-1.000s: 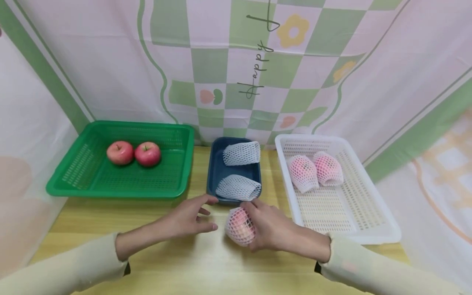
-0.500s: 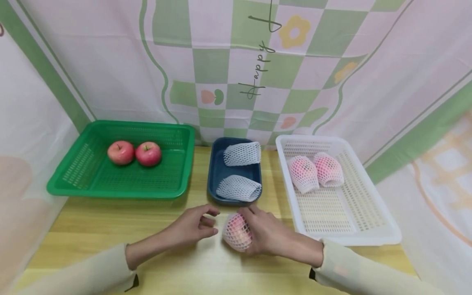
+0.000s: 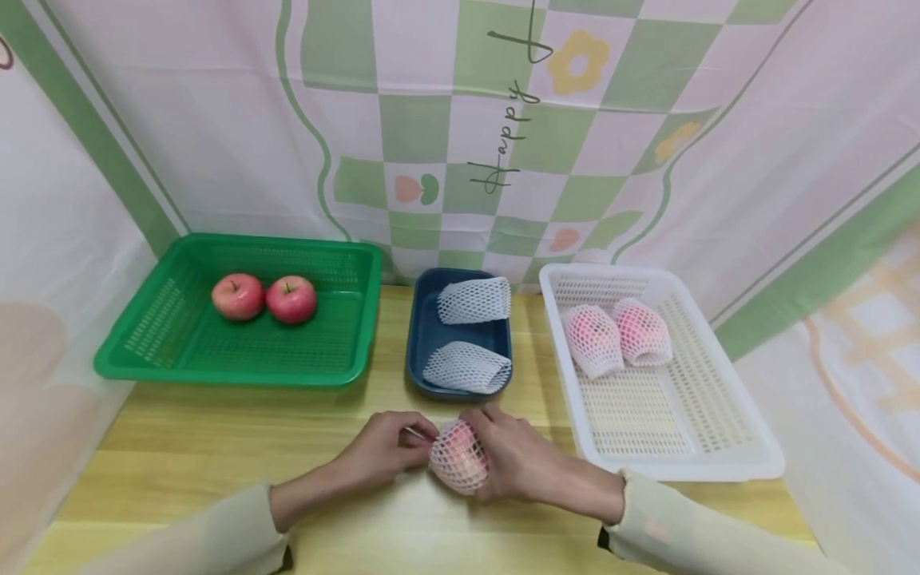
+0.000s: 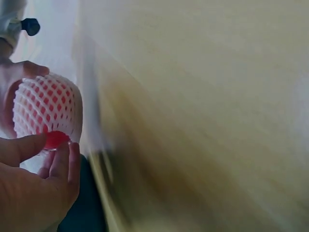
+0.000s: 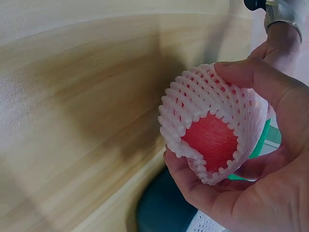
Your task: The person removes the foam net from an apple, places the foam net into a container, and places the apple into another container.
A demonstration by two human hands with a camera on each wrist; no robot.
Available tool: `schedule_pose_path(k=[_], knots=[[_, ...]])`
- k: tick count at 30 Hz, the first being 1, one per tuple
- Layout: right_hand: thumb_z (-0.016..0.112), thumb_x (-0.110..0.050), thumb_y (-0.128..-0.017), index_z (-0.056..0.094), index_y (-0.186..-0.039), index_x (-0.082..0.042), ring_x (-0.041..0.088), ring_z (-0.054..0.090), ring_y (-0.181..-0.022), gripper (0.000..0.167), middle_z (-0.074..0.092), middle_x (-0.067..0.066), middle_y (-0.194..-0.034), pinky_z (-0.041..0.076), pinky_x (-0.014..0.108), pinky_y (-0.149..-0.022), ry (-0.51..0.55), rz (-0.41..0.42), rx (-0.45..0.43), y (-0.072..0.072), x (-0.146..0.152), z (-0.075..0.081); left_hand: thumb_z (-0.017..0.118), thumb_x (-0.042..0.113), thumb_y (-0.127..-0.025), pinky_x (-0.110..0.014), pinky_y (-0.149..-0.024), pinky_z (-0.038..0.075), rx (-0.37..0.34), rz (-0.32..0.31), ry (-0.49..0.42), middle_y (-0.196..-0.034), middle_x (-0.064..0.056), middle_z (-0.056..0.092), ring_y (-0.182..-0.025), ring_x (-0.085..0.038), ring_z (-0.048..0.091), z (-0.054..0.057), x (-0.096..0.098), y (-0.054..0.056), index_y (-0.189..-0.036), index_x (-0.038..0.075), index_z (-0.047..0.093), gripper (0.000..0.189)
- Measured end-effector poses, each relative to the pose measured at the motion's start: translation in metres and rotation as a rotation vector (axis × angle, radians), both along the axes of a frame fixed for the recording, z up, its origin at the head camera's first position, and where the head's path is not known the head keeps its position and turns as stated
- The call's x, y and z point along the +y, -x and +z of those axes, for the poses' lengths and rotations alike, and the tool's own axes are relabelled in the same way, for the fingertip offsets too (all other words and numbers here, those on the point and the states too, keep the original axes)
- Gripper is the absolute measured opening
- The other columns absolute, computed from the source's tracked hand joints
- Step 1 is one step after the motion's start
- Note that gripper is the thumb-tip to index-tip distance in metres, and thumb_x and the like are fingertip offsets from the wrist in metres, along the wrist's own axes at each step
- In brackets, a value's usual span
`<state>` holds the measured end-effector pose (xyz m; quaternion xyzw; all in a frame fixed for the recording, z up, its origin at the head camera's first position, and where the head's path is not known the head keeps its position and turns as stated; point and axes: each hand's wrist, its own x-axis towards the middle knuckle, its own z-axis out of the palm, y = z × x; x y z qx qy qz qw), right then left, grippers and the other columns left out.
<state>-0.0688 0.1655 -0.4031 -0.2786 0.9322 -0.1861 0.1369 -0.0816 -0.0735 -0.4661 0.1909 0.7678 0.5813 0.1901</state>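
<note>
My right hand [image 3: 513, 455] grips an apple [image 5: 212, 142] dressed in a white foam net sleeve [image 3: 458, 459], just above the table in front of the blue tray. Red skin shows through the sleeve's open end in the right wrist view. At the opposite end, my left hand [image 3: 388, 447] pinches the sleeve's edge between thumb and fingers; a red patch shows between them in the left wrist view. Two more foam net sleeves, one farther back [image 3: 474, 300] and one nearer [image 3: 467, 367], lie flat in the blue tray [image 3: 420, 339].
At the left, a green basket [image 3: 237, 375] holds two bare apples [image 3: 291, 299]. A white basket [image 3: 690, 467] at the right holds two apples in net sleeves [image 3: 592, 339]. All stand on a wooden table [image 3: 402, 531] before a patterned cloth [image 3: 413, 128].
My left hand has moved right and its fingers have closed at the sleeve's edge. My right hand has drawn the netted apple slightly left and toward me.
</note>
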Motion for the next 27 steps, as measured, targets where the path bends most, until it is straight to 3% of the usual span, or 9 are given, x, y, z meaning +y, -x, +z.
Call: schedule_pose_path(k=[11, 27], knots=[[0.101, -0.016, -0.054, 0.058, -0.136, 0.002, 0.034, 0.069, -0.104, 0.095, 0.065, 0.018, -0.127, 0.061, 0.052, -0.089, 0.008, 0.02, 0.01, 0.0, 0.001, -0.007, 0.084, 0.001, -0.085, -0.024, -0.088, 0.061, -0.09, -0.042, -0.043, -0.124, -0.022, 0.073, -0.107, -0.03, 0.075, -0.003, 0.005, 0.0, -0.128, -0.008, 0.067, 0.046], [0.102, -0.02, -0.056, 0.057, -0.138, 0.005, 0.036, 0.069, -0.105, 0.098, 0.066, 0.021, -0.125, 0.061, 0.057, -0.087, 0.026, 0.014, 0.036, -0.003, -0.001, -0.006, 0.078, -0.008, -0.076, -0.032, -0.098, 0.06, -0.183, -0.069, -0.106, -0.14, -0.026, 0.062, -0.122, -0.036, 0.068, -0.003, 0.017, -0.004, -0.146, -0.011, 0.05, 0.076]])
